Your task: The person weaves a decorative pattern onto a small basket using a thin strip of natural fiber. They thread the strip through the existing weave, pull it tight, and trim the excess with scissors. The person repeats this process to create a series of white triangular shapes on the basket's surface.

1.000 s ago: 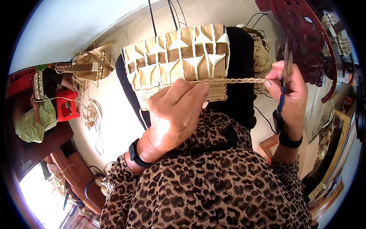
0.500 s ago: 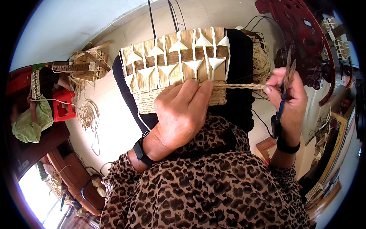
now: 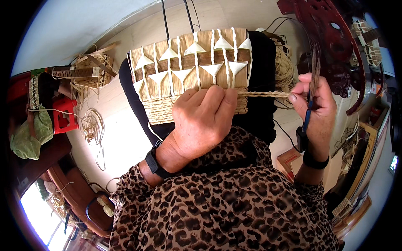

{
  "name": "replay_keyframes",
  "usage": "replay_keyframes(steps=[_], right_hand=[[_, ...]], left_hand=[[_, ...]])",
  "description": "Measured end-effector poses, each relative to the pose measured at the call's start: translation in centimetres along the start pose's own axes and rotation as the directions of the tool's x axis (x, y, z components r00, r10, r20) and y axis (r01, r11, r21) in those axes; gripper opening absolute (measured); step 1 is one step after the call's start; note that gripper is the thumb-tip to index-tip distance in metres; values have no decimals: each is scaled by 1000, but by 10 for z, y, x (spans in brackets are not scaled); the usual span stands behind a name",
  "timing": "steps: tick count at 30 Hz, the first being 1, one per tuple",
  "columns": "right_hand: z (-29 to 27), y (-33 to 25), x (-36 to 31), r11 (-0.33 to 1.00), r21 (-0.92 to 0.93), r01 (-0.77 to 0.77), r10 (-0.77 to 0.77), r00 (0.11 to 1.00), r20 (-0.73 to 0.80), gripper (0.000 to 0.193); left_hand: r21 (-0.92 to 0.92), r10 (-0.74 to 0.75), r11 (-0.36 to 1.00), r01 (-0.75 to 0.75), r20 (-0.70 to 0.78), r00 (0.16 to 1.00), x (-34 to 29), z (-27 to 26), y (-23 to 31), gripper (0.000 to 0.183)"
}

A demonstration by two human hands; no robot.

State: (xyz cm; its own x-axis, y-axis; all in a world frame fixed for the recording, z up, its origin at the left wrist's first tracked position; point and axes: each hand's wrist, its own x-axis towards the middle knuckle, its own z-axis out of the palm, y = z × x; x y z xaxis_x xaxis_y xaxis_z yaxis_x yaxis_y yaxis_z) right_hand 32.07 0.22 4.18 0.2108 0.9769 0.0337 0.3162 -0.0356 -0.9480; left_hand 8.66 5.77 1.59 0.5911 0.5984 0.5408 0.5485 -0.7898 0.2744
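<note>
Since a second earlier, the left hand had crept rightward along the woven straw panel, gripping its lower edge on the lap. Beside it, the right hand pinched the braided cord taut, also clasping blue-handled scissors.

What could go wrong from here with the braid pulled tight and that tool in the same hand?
1. The right hand pinches the braided cord while also holding a blue-handled tool; its tip stands near the fingers, so a slip might nick skin or fibre.
2. The left hand alone pins the woven straw piece on the lap; a harder pull could drag it sideways.
3. The taut cord may loosen the stitched coil rows.
</note>
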Motion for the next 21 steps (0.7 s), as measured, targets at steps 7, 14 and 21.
replay_keyframes(steps=[7, 14, 21], right_hand=[[0, -7, 1, 991, -135, 13, -18, 999, -31, 41], [38, -33, 11, 957, -167, 237, -208, 962, 177, 39], [66, -30, 8, 967, -194, 163, -137, 980, 141, 33]], left_hand=[[-13, -6, 1000, 6, -10, 1000, -1, 0, -2, 19], [-46, -23, 999, 22, -24, 999, -1, 1, -3, 19], [-110, -14, 994, 6, -78, 997, 1, 6, -4, 25]])
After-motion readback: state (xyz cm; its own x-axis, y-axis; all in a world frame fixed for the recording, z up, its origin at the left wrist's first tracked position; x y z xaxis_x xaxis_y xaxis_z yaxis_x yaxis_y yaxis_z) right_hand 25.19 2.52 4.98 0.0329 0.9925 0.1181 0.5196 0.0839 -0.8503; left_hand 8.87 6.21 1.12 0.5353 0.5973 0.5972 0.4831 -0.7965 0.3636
